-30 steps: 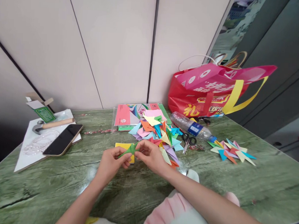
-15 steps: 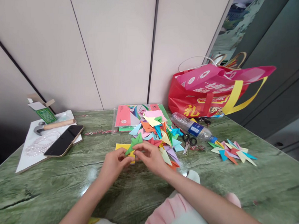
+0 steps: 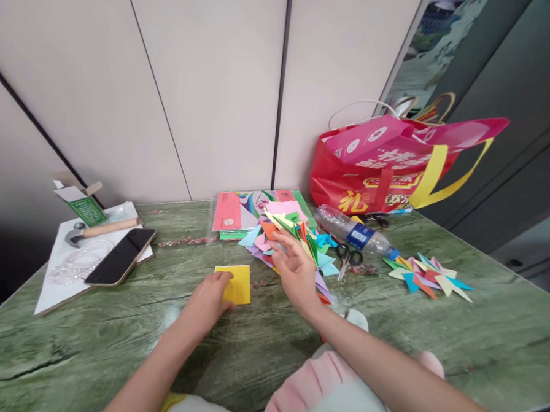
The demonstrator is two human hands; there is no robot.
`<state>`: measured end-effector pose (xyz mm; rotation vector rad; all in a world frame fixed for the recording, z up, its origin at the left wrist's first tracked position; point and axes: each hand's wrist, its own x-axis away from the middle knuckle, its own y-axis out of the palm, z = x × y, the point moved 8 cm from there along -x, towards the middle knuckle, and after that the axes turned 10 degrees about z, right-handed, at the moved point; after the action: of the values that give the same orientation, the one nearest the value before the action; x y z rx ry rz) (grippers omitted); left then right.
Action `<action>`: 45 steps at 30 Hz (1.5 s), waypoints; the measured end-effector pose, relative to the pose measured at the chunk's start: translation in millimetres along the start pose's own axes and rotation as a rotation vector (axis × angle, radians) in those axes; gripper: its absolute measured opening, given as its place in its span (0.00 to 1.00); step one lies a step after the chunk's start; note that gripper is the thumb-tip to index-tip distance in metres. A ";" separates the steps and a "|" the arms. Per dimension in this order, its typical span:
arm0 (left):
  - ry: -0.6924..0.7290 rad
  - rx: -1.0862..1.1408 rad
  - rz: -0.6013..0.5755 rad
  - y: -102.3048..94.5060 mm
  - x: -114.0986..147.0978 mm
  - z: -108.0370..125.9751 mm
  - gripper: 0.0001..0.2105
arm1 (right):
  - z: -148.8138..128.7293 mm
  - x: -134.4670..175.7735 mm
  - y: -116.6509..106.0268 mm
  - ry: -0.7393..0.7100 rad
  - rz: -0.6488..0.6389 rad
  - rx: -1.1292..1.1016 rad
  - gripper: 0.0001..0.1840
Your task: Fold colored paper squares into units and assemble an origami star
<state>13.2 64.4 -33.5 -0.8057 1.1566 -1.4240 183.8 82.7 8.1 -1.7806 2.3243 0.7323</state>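
Note:
My left hand (image 3: 209,301) rests at the left side of a yellow paper square (image 3: 239,285), thumb and fingers apart, fingertips over its edge. Reaching to the right, my right hand (image 3: 294,270) lies over a heap of folded paper pieces (image 3: 323,267) in many colours, and its fingers are stretched out. The hand covers part of the heap, so I cannot single out the green folded piece held earlier. Scissors with black handles (image 3: 348,255) lie at the heap's right side.
Packs of coloured paper (image 3: 231,213) lie behind the heap. A plastic bottle (image 3: 359,234), a red bag (image 3: 350,179) and a second paper cluster (image 3: 430,279) are to the right. At left, a phone (image 3: 120,256) and hammer (image 3: 103,228) lie on a white board (image 3: 49,286).
The green folded piece has left my hands. My right hand has moved right onto the heap with its fingers opened, while my left hand has lowered to the yellow square, now more exposed.

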 end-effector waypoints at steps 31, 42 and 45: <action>0.213 -0.010 -0.023 -2.9 4.0 15.1 0.18 | 61.8 37.9 25.0 0.670 -0.354 -0.046 0.17; 0.176 0.041 -0.053 -2.8 4.5 15.8 0.11 | 66.1 40.1 19.5 0.827 -0.279 -0.098 0.15; 0.194 0.080 -0.087 -2.7 5.6 20.2 0.16 | 65.4 41.8 21.9 0.869 -0.293 -0.182 0.15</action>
<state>30.0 54.5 -25.6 -0.6807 1.2143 -1.6390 138.4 79.4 -58.4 -2.8743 2.3562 0.1092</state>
